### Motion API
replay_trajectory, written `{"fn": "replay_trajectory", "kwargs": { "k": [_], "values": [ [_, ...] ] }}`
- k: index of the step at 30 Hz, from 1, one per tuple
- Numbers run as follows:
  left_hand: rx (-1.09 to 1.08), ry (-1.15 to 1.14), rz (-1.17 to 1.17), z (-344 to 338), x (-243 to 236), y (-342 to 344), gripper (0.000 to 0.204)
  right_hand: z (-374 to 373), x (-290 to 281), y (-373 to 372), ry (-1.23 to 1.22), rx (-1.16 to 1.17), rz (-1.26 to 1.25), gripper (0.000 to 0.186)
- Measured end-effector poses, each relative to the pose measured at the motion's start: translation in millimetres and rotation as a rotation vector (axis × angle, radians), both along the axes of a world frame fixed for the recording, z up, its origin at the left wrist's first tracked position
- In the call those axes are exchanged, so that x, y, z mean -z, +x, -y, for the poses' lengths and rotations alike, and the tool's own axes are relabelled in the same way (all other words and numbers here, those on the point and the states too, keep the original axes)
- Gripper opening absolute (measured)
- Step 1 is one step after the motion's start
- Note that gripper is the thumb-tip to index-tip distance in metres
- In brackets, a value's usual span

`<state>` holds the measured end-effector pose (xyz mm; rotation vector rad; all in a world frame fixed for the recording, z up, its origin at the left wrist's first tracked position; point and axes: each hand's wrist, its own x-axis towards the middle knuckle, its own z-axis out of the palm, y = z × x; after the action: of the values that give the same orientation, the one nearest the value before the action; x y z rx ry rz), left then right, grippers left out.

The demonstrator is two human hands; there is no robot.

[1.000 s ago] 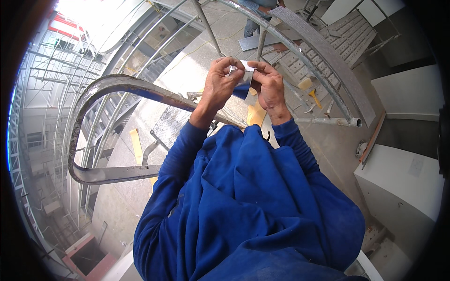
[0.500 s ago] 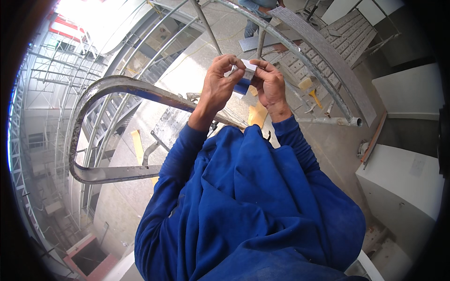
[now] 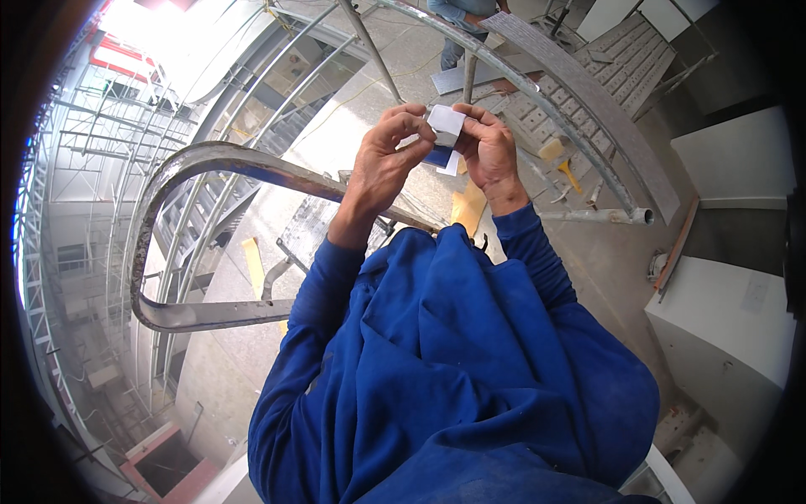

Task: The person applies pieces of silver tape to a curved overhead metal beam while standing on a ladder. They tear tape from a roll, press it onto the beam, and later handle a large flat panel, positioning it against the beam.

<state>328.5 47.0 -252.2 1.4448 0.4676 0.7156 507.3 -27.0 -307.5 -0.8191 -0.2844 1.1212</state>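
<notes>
Now the blue-and-white piece (image 3: 446, 123) between the hands (image 3: 384, 160) shows more white.

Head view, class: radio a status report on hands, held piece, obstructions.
Right hand pinching small white-and-blue piece. Left hand at its left edge, grip unclear. Metal frame at left; nothing seen blocking hands.

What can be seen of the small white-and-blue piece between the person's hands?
The small white-and-blue piece looks thin, like paper or film, though its material is uncertain. In the picture, a squarish white part shows at the top, a dark blue part below it, and a white corner lower still. It is held up, slightly tilted, between both hands. The right hand pinches its right side; the left hand has fingertips at its left side, their exact grip unclear.
</notes>
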Motion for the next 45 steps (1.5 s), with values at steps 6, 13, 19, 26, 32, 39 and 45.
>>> {"fn": "replay_trajectory", "kwargs": {
  "k": [6, 13, 19, 26, 32, 39, 45],
  "values": [
    [0.013, -0.135, 0.047, -2.1, -3.8, -0.9, 0.015, -1.4, 2.0, -0.5, 0.000, -0.013, 0.008, 0.025],
    [-0.032, 0.055, -0.016, -4.4, -5.5, 6.4, 0.025, -3.3, 4.1, -1.6, -0.010, -0.056, 0.022, 0.025],
    [-0.076, 0.103, -0.044, -6.9, 0.7, 11.1, 0.036, -4.7, 2.7, -1.3, -0.016, -0.094, -0.002, 0.026],
    [-0.098, 0.146, -0.111, -8.7, 7.6, 10.1, 0.046, -2.0, -1.1, 5.8, 0.035, -0.209, -0.154, 0.031],
    [-0.141, 0.183, -0.129, -10.0, 7.3, 9.5, 0.049, -1.3, -8.4, 1.1, 0.094, -0.261, 0.054, 0.043],
    [-0.213, 0.340, -0.182, -8.4, 3.3, 12.0, 0.053, -7.6, -5.7, 3.9, 0.088, -0.249, -0.069, 0.039],
    [-0.222, 0.373, -0.144, -5.8, -3.4, 16.6, 0.057, -7.9, -0.6, 6.2, 0.035, -0.194, -0.069, 0.035]
  ]
}}
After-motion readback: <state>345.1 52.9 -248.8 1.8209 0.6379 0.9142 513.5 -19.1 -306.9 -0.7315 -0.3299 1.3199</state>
